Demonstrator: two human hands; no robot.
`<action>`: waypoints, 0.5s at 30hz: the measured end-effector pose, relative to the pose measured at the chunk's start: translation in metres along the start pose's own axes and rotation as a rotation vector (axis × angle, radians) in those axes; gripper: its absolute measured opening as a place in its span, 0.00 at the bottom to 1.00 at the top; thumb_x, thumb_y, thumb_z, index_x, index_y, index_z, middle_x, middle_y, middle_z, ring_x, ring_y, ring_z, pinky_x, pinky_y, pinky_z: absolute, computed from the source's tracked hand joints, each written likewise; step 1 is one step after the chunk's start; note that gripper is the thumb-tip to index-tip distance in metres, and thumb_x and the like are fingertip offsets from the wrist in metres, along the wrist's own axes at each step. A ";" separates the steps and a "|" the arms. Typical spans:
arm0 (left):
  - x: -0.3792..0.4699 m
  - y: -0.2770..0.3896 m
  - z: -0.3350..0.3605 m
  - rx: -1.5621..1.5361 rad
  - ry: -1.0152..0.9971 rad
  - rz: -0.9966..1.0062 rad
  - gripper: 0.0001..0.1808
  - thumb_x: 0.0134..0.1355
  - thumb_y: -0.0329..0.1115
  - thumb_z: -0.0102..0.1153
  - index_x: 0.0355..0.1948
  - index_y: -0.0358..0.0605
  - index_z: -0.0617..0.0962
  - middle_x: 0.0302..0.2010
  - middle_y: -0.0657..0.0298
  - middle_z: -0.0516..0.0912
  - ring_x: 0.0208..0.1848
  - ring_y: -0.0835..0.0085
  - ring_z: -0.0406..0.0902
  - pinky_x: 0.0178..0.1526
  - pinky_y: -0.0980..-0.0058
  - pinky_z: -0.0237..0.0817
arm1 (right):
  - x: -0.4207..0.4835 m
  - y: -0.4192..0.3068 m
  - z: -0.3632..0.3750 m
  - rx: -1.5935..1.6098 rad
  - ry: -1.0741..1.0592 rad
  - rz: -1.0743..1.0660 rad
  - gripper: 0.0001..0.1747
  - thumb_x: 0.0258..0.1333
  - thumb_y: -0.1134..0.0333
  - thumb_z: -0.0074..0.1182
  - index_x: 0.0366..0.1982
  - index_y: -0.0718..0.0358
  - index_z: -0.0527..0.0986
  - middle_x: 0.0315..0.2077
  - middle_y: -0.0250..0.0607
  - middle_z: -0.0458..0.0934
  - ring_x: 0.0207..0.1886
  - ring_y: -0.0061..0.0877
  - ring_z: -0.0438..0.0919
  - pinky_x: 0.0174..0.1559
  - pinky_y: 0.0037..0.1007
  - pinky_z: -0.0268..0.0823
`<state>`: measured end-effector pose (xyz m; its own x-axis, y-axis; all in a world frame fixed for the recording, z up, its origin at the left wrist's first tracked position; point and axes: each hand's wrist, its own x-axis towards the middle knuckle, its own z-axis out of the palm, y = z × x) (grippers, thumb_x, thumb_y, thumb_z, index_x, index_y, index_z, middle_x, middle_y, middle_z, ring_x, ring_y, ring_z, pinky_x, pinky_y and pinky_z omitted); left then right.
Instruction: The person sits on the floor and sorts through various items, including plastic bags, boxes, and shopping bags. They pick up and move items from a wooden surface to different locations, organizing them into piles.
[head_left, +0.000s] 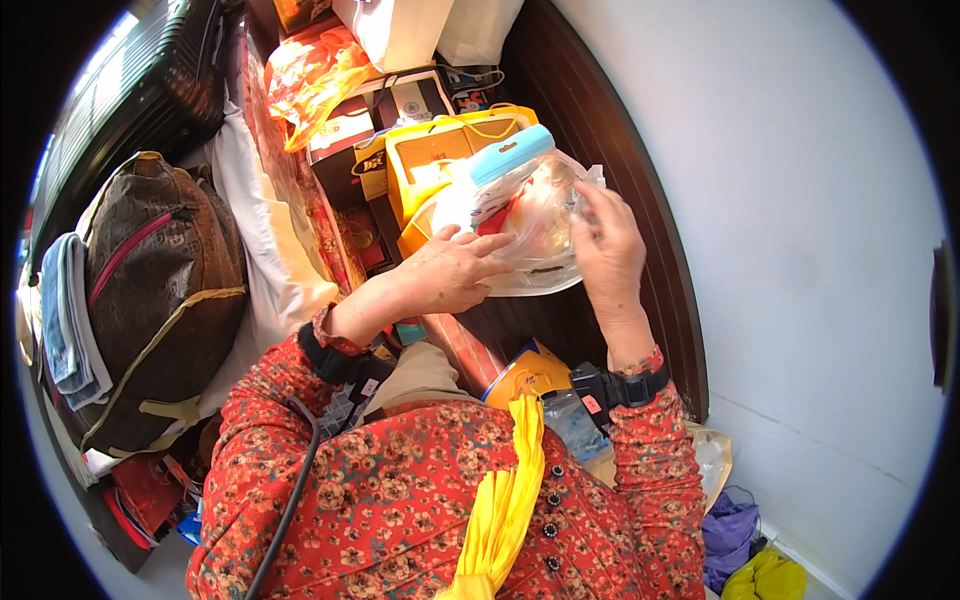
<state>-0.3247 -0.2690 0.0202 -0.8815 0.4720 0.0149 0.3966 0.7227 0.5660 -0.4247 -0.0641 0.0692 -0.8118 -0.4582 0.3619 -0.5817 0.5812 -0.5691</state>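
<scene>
A clear plastic bag (541, 279) with a red item and other things showing through it lies before me. On its left part rests a white soft pack with a light blue end (512, 156) and a carry slot. My left hand (452, 271) reaches over the near left side of the bag, palm down and fingers apart, at the pack's lower end. My right hand (611, 244) is at the bag's right edge, its thumb and fingers closed around the thin plastic; the fingertips are slightly blurred. Behind the pack stands a yellow paper gift bag (427, 142) with cord handles.
A dark wooden panel (637, 157) runs along the pale wall (802, 225). Dark boxes (409, 101), an orange plastic bag (319, 79) and white paper bags (401, 34) crowd the back. At left are a brown bag (165, 247), a folded blue towel (69, 322) and a black suitcase (161, 82).
</scene>
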 end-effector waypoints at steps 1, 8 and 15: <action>0.001 0.002 0.001 0.011 0.009 0.020 0.24 0.55 0.33 0.56 0.55 0.52 0.77 0.67 0.60 0.67 0.58 0.57 0.72 0.63 0.52 0.55 | 0.003 -0.006 0.004 -0.042 -0.004 -0.074 0.22 0.50 0.76 0.57 0.50 0.61 0.75 0.49 0.40 0.78 0.45 0.36 0.78 0.48 0.34 0.73; -0.002 0.010 -0.001 0.073 -0.006 0.098 0.17 0.57 0.36 0.55 0.49 0.50 0.79 0.59 0.61 0.75 0.54 0.66 0.77 0.61 0.51 0.58 | 0.017 -0.011 0.022 -0.294 -0.221 -0.306 0.22 0.45 0.79 0.54 0.46 0.60 0.75 0.49 0.40 0.73 0.45 0.39 0.77 0.46 0.35 0.73; -0.024 0.001 -0.014 0.050 0.096 -0.025 0.12 0.58 0.35 0.53 0.40 0.45 0.82 0.55 0.53 0.78 0.54 0.60 0.76 0.60 0.60 0.62 | -0.043 0.013 -0.011 -0.236 -0.234 -0.180 0.11 0.43 0.81 0.52 0.32 0.62 0.73 0.41 0.40 0.73 0.44 0.39 0.78 0.43 0.35 0.73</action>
<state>-0.3067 -0.2867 0.0319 -0.9110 0.4042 0.0817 0.3839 0.7591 0.5257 -0.3984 -0.0293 0.0545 -0.6778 -0.6925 0.2468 -0.7319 0.6037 -0.3162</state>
